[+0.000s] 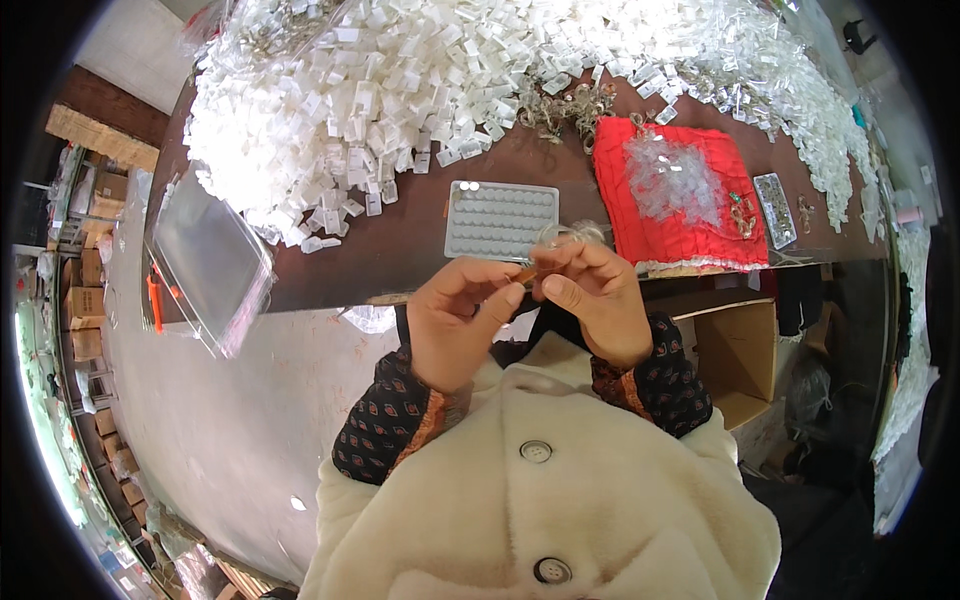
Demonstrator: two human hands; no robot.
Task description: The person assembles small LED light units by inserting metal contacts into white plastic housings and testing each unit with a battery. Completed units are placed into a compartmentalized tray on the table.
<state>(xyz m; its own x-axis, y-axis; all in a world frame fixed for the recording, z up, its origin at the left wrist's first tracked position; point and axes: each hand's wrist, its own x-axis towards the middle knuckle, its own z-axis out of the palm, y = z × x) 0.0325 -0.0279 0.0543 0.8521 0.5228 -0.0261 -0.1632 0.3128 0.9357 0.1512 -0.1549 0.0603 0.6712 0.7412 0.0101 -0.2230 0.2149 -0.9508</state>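
Observation:
My left hand (452, 318) and my right hand (597, 305) meet just off the table's front edge, thumbs and forefingers pinched close together. Between the fingertips is a small brownish piece (527, 275), too small to name and held from both sides. A loose bunch of clear, thin loops (578, 232) shows at the back of my right hand's fingers; whether it is held or lies behind them I cannot tell. Just beyond my hands lies a pale plastic tray (475, 250) with rows of round hollows and a few small white discs at its upper left corner.
A big heap of small white plastic pieces (370, 90) covers the table's far side. To the right are a red cloth (620, 215) with clear bits on it and a small box (775, 212) of tiny parts. Clear plastic sheets (212, 255) overhang the left edge, beside an orange-handled tool (155, 300).

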